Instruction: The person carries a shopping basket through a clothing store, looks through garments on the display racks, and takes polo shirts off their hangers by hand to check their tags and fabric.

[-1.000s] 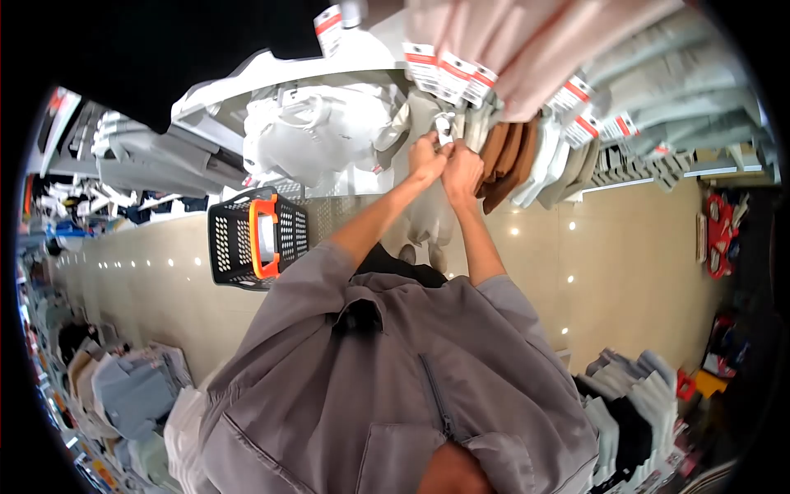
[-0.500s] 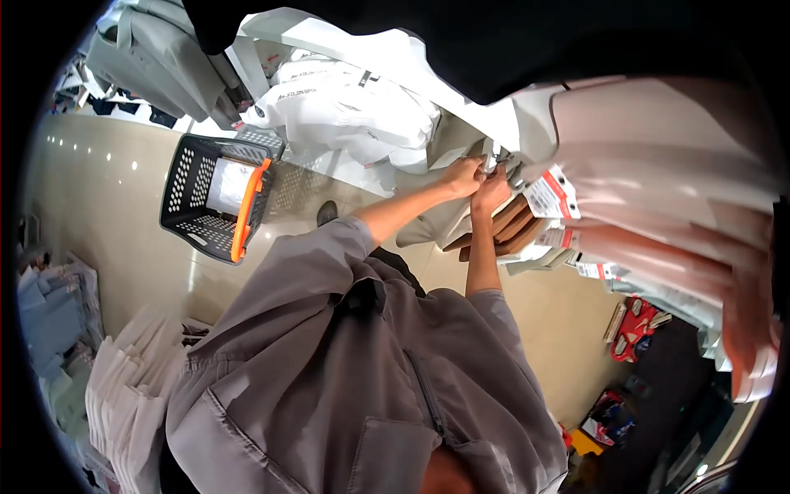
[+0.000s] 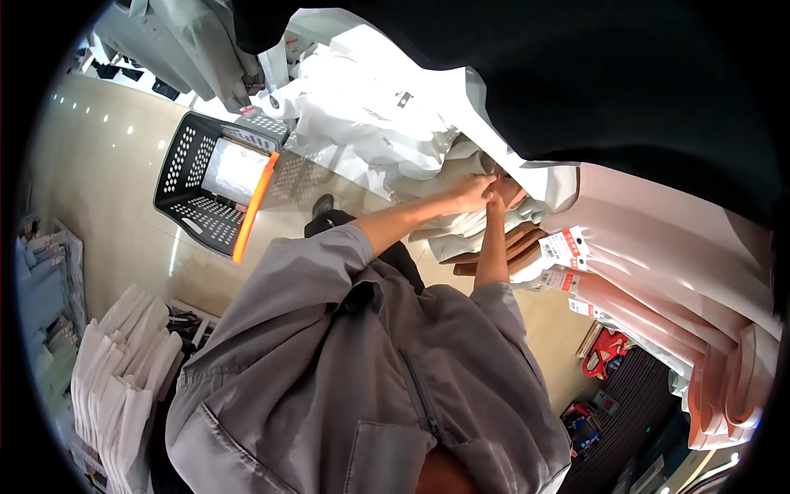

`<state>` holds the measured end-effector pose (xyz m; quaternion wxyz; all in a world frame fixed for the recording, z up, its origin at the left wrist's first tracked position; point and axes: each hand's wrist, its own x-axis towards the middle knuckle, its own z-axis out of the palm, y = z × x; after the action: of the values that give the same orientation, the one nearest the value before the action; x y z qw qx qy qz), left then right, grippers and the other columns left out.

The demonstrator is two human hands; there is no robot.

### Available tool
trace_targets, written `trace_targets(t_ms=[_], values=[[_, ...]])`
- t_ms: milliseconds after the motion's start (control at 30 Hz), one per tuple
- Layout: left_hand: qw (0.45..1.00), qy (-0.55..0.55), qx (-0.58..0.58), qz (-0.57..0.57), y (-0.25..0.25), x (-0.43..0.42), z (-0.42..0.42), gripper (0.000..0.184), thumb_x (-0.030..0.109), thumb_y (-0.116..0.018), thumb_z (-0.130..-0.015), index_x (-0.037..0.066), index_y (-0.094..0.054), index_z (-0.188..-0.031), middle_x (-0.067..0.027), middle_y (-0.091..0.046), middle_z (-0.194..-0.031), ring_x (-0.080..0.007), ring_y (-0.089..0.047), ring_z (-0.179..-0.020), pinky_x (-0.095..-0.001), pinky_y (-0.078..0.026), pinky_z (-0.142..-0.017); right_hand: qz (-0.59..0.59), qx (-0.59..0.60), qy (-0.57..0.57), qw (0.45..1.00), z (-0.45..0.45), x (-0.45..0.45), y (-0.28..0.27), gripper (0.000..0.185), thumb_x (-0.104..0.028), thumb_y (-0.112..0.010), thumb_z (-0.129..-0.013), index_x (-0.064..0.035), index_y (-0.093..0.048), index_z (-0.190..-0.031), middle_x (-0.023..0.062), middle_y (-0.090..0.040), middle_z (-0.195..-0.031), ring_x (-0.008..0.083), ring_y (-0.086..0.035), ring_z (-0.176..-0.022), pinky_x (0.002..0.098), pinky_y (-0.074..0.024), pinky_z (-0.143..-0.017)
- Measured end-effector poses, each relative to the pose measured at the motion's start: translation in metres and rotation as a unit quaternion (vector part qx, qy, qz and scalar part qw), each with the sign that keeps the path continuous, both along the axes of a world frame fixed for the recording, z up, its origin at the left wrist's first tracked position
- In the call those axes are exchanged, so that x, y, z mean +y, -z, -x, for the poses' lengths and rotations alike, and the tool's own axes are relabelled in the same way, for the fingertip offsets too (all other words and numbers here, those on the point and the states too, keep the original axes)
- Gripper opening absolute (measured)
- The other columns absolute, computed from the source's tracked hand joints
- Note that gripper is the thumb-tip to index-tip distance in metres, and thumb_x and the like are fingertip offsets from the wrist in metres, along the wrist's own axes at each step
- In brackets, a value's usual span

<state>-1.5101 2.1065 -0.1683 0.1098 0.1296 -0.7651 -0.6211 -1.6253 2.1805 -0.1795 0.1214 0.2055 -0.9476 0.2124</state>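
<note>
My left hand (image 3: 472,192) and my right hand (image 3: 508,194) meet among the hanging clothes, just beneath a bright white shelf-like edge. The fingers of both are curled closed and close together. What they hold, if anything, is too small and hidden to make out. Beige and grey garments (image 3: 457,245) hang just below my hands. Brown garments (image 3: 520,244) are beside my right wrist. Pink garments (image 3: 658,222) with red-and-white price tags (image 3: 564,247) hang to the right.
A dark grey shopping basket (image 3: 191,185) with an orange handle (image 3: 256,210) stands on the shiny floor, a clear-wrapped package (image 3: 234,171) inside. White shirts (image 3: 370,111) lie on a display ahead. White garments (image 3: 123,370) hang at lower left. A black garment (image 3: 617,90) covers the upper right.
The view has shifted, and the black garment covers more of the upper right. Both hands stay together at the hanging clothes, now partly overlapping. A shoe and trouser leg show more.
</note>
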Motion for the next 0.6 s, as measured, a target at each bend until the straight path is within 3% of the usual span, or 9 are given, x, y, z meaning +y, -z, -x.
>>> trace_targets(t_ms=[200, 433, 600], values=[[0.999, -0.025, 0.033, 0.003, 0.002, 0.002, -0.002, 0.046, 0.011, -0.056, -0.085, 0.001, -0.047, -0.129, -0.0228, -0.065, -0.099, -0.0392, -0.063, -0.088, -0.0416, -0.051, -0.078, 0.014, 0.018, 0.007, 1.0, 0.008, 0.003, 0.014, 0.044, -0.033, -0.073, -0.069, -0.0039, -0.065, -0.1, 0.0177, -0.064, -0.096, 0.0361, -0.059, -0.088, 0.0449, -0.0422, -0.086], [0.999, 0.01, -0.05, 0.006, 0.009, 0.0, -0.018, 0.037, 0.013, -0.053, -0.082, 0.007, -0.06, -0.118, -0.0203, -0.066, -0.098, -0.0336, -0.065, -0.089, -0.0393, -0.05, -0.081, 0.032, 0.039, 0.026, 0.998, 0.016, 0.0, 0.032, 0.048, -0.033, -0.073, -0.068, -0.0059, -0.064, -0.107, 0.0181, -0.063, -0.105, 0.0363, -0.059, -0.095, 0.0448, -0.0407, -0.092], [0.998, 0.011, -0.059, -0.01, 0.038, 0.0, -0.03, 0.032, 0.014, -0.051, -0.082, 0.007, -0.065, -0.11, -0.0211, -0.066, -0.096, -0.0336, -0.064, -0.09, -0.0391, -0.049, -0.084, 0.019, -0.012, 0.06, 0.998, 0.018, -0.007, 0.04, 0.047, -0.033, -0.072, -0.069, -0.0061, -0.065, -0.107, 0.0184, -0.066, -0.097, 0.038, -0.059, -0.095, 0.0454, -0.0417, -0.093]])
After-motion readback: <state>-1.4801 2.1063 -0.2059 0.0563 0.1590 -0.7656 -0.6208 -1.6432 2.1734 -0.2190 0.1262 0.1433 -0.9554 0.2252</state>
